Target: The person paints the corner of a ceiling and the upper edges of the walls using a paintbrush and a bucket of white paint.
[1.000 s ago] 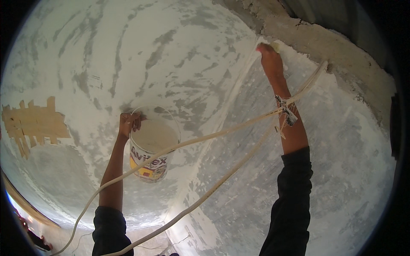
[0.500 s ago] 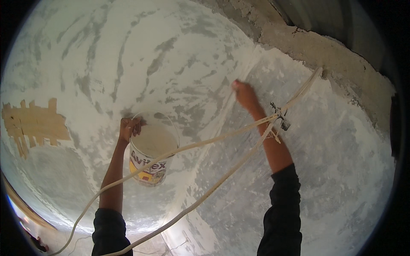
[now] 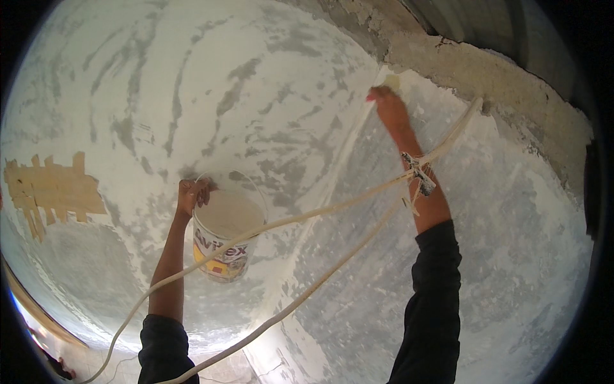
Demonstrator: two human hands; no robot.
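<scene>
My left hand is closed on the upper left edge of a white plastic paint bucket, its fingers bent over the rim. Pale, creamy material shows inside, and a thin wire handle arcs over the opening. Farther up and to the right, my right hand is closed against the wall corner. A small yellowish flat piece shows just beyond its knuckles; whether the fingers grip it, I cannot make out. White filler in streaks covers the grey wall around both hands.
Two pale cables cross in front of my arms, tied with a dark-and-white scrap over my right forearm. Brown tape strips stick to the wall at left. Rough bare concrete edges the top right, below corrugated sheeting.
My right hand has moved up and to the right along the corner, and the yellowish piece now shows by it. My left hand and the bucket have stayed nearly still.
</scene>
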